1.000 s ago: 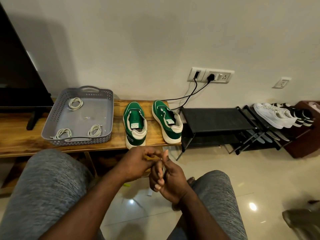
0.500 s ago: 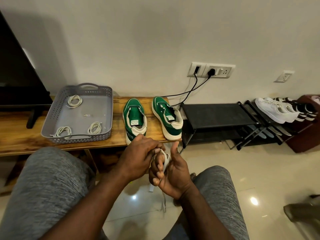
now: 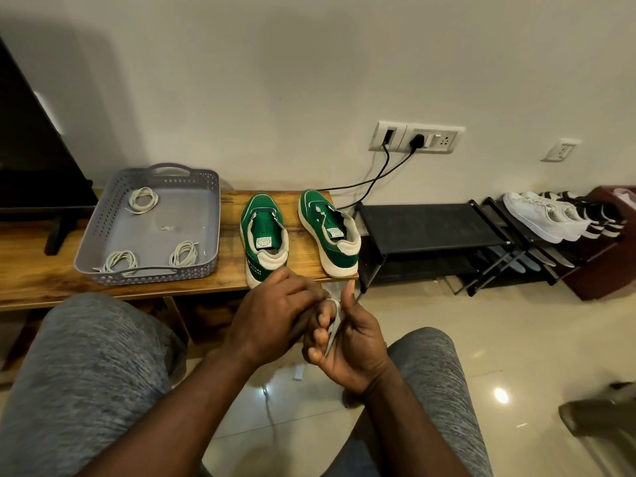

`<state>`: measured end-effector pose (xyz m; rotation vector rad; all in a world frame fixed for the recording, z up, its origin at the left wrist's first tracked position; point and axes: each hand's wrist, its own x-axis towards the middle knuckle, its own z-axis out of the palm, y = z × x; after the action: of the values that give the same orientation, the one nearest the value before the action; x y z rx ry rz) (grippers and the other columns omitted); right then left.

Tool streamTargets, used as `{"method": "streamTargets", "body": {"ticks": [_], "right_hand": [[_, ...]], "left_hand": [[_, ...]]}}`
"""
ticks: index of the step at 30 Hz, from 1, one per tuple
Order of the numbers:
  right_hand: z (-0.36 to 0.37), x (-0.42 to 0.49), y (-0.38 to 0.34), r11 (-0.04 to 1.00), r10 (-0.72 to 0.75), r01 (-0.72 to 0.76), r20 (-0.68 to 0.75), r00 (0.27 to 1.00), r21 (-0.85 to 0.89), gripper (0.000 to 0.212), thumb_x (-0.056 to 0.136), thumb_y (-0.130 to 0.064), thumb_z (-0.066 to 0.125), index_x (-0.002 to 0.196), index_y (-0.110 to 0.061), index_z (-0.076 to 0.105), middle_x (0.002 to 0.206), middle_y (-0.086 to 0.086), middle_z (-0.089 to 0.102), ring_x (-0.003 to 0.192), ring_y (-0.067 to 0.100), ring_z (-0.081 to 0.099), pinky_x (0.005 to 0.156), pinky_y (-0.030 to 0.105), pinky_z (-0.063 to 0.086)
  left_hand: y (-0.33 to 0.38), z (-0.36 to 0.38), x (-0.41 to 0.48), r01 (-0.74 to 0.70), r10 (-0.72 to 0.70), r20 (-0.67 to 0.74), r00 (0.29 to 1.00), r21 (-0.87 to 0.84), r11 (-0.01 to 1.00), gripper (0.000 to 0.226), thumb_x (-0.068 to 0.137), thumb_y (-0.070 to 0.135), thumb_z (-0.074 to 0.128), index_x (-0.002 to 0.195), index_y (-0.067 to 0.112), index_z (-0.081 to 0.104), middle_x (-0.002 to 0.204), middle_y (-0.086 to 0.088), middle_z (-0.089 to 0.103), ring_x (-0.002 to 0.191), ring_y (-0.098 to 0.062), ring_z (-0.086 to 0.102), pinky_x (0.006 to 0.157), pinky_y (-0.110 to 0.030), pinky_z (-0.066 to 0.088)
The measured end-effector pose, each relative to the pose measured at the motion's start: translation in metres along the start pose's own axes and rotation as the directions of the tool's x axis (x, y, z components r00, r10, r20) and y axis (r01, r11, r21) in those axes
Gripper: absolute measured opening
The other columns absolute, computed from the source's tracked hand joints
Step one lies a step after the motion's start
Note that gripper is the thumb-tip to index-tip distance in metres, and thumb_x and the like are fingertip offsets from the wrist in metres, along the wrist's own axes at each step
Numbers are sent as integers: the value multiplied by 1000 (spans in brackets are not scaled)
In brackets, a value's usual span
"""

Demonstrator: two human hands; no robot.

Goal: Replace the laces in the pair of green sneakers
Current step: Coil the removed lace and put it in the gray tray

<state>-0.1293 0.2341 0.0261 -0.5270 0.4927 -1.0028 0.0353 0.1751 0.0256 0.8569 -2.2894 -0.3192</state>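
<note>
We see a white lace [image 3: 336,316] looped round the curled fingers of the right hand [image 3: 354,346], whose thumb points up, between the knees. The left hand [image 3: 275,315] lies curled over those fingers. Its fingertips are hidden, so we cannot tell whether it pinches the lace. One end trails down toward the floor. The green sneakers [image 3: 265,235] stand side by side on the table [image 3: 41,280], heels toward us, beside a grey tray [image 3: 103,215] holding three coiled laces [image 3: 183,253].

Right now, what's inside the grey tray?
Three coiled white laces lie in the tray, plus a small scrap mid-floor. Its front wall hides part of the nearest coil.
</note>
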Motion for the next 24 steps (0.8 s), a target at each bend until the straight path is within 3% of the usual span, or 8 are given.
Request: {"method": "streamTargets", "body": {"ticks": [4, 7, 11, 16, 21, 24], "right_hand": [[-1, 2, 3, 990, 78, -71, 51, 996, -120, 76, 94, -79, 48, 91, -9, 78, 81, 9, 76, 72, 23, 75, 63, 31, 55], [-1, 4, 6, 974, 133, -113, 92, 987, -194, 86, 91, -85, 44, 97, -7, 78, 89, 12, 78, 77, 26, 77, 62, 28, 56], [0, 5, 5, 973, 142, -119, 102, 985, -198, 83, 93, -81, 47, 100, -4, 76, 91, 14, 78, 77, 26, 78, 60, 27, 56], [-3, 3, 2, 984, 103, -90, 83, 991, -151, 81, 98, -75, 40, 100, -3, 76, 91, 16, 78, 77, 27, 78, 60, 28, 57], [-3, 2, 4, 969, 168, -152, 71, 983, -197, 81, 97, -77, 45, 102, -2, 75, 94, 15, 78, 79, 27, 78, 59, 26, 58], [-4, 2, 9, 959, 218, -207, 37, 975, -195, 88, 96, -80, 36, 95, -1, 75, 87, 15, 77, 78, 28, 78, 59, 26, 60]], "left_hand": [[1, -4, 5, 26, -21, -91, 996, 53, 998, 31, 103, 32, 53, 118, 17, 75, 115, 1, 67, 106, -22, 53, 78, -40, 52], [0, -4, 6, -6, 20, -93, 995, 144, 990, 23, 94, 23, 68, 115, 17, 75, 110, 1, 70, 102, -23, 54, 74, -40, 53], [-5, 0, 3, -26, 37, -52, 998, 201, 979, 33, 86, 18, 81, 118, 17, 72, 112, 1, 69, 100, -22, 51, 76, -41, 52], [-6, 9, 0, -128, 124, 35, 992, 127, 984, 33, 91, 26, 79, 122, 17, 70, 114, 3, 67, 99, -22, 51, 81, -37, 50], [-5, 4, 4, -45, 57, -103, 993, 118, 992, 22, 92, 16, 77, 114, 12, 74, 109, -1, 69, 99, -24, 52, 78, -40, 52], [-5, -2, 8, -21, 40, -142, 989, 133, 991, 17, 98, 21, 64, 109, 15, 76, 109, -2, 66, 103, -27, 52, 80, -44, 51]]}}
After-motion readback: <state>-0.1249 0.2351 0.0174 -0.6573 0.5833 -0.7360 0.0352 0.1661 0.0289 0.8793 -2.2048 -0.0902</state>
